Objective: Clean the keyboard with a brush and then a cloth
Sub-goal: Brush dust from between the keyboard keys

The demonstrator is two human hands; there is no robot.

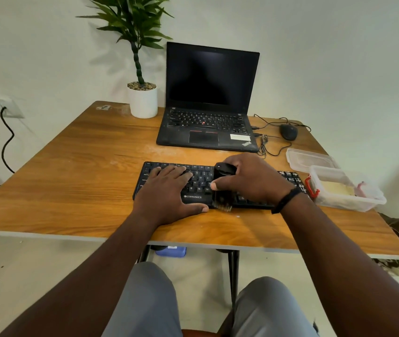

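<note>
Both hands on keyboard (193, 183); right hand (252, 178) apparently grips brush (222, 188).

I read "ZEBRONICS" on the keyboard (194, 197) front strip near the worktop's near edge, and "ThinkPad" on the laptop (246, 143) palm rest.

Both forearms are reaching forward from the near edge, bare. Left hand (169, 190) is lying flat, palm down, fingers (179, 171) straight and pointing far-right, thumb stretched out toward the right. Right hand (249, 178) is curling around a dark object, thumb pressing its near side; a black band is sitting on the wrist.
</note>
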